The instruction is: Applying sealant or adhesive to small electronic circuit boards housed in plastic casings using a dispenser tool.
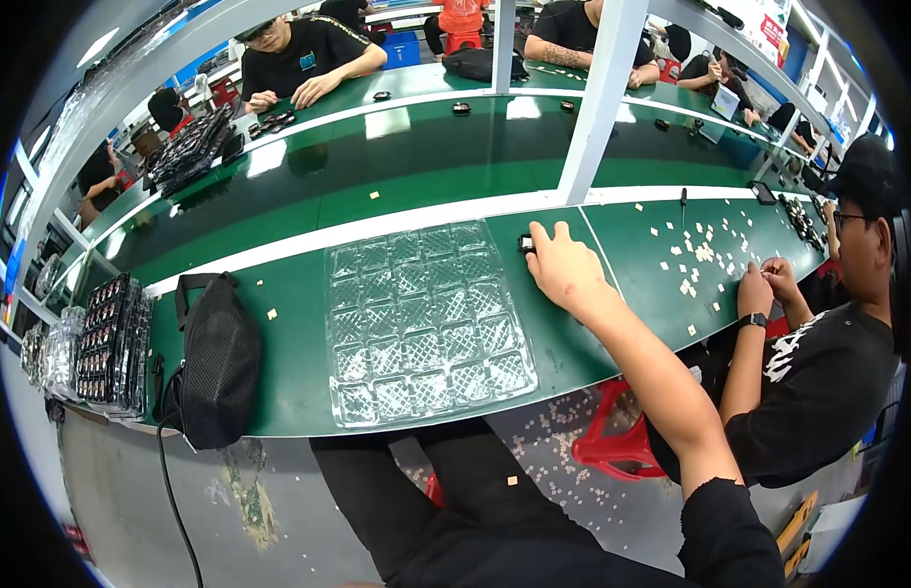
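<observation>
My right hand (563, 263) reaches out over the green bench, its fingers bent around a small black part (525, 243) at the far edge of the work surface. Just left of that hand lies a transparent plastic blister tray (426, 323), with rows of square pockets that have a crosshatched pattern. Much of the small part is hidden by my fingers, so its exact kind cannot be told. My left hand is out of the picture.
A black bag (220, 363) and stacked loaded trays (114, 338) stand to the left. A white post (597, 108) rises beyond my hand. Beside me on the right a co-worker (818, 363) handles something among scattered pale squares (705, 253). A conveyor (426, 152) carries black parts.
</observation>
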`<state>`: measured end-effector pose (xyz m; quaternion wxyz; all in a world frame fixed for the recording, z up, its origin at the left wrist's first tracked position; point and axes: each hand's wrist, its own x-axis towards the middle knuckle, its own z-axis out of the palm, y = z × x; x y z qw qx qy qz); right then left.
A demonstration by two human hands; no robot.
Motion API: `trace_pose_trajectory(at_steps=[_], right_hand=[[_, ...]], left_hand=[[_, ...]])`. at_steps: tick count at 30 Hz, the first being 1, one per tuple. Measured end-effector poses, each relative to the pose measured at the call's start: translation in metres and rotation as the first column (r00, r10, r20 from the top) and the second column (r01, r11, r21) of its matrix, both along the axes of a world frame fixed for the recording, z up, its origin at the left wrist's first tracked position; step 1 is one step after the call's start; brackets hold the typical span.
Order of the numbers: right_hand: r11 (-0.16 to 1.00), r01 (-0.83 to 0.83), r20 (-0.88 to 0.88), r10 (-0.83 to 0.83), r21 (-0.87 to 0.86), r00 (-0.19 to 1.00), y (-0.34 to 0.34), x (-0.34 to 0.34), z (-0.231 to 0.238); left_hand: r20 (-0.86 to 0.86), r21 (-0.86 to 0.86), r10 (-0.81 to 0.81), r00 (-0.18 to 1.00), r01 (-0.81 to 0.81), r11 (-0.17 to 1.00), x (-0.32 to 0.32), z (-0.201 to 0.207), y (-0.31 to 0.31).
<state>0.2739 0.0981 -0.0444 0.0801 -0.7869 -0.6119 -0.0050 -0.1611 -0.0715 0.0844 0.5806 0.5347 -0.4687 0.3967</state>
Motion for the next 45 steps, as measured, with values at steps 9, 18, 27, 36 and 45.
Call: trace_pose_trajectory(at_steps=[9,18,27,36,45], right_hand=[[0.983,-0.003,-0.066,0.015,0.185,0.998,-0.054,-0.009,0.038],[0.941,-0.002,-0.686,0.249,0.339,0.684,-0.14,-0.054,0.006],[0.597,-0.357,-0.357,0.757,0.718,0.547,-0.151,-0.087,0.009],[0.631,-0.535,-0.133,0.707,0.562,0.695,-0.141,-0.096,0.034],[0.675,-0.578,-0.161,0.703,0.458,0.693,-0.126,-0.105,0.028]], left_hand=[[-0.461,-0.218,0.566,0.683,-0.706,0.674,0.074,-0.037,0.014],[-0.667,-0.009,0.571,0.479,-0.772,0.636,0.11,-0.082,0.026],[-0.913,-0.381,-0.052,0.404,-0.801,0.462,0.158,-0.124,0.038],[-0.776,-0.621,-0.246,0.581,-0.637,0.456,0.158,-0.148,0.061],[-0.636,-0.751,-0.213,0.742,-0.532,0.39,0.146,-0.159,0.054]])
